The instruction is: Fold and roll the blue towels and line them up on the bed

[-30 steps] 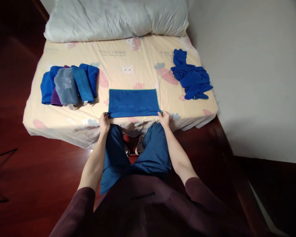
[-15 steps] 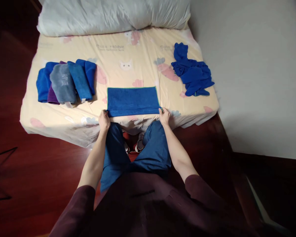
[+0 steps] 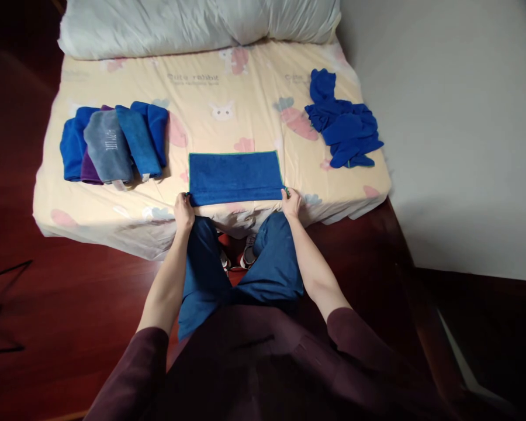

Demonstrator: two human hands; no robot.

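A blue cloth (image 3: 235,172) with a thin green edge lies flat near the front edge of the bed, its near side folded over in a narrow strip. My left hand (image 3: 184,210) pinches its near left corner. The near right corner is gripped between the fingers of my right hand (image 3: 291,203). On the left of the bed sits a row of overlapping folded cloths, among them a grey one (image 3: 108,146), a teal one (image 3: 139,140) and a purple one (image 3: 92,168). A crumpled heap of blue cloth (image 3: 350,131) rests at the right.
The bed (image 3: 232,126) has a pale yellow patterned sheet. A thick light quilt (image 3: 197,26) lies across its far end. On the right stands a grey wall (image 3: 456,134). Thin dark legs of a stand (image 3: 9,270) show on the floor at the left.
The view has shifted slightly, so the bed and cloths appear a little higher. Both hands keep hold of the blue cloth's near corners, with no clear movement of the cloth on the bed.
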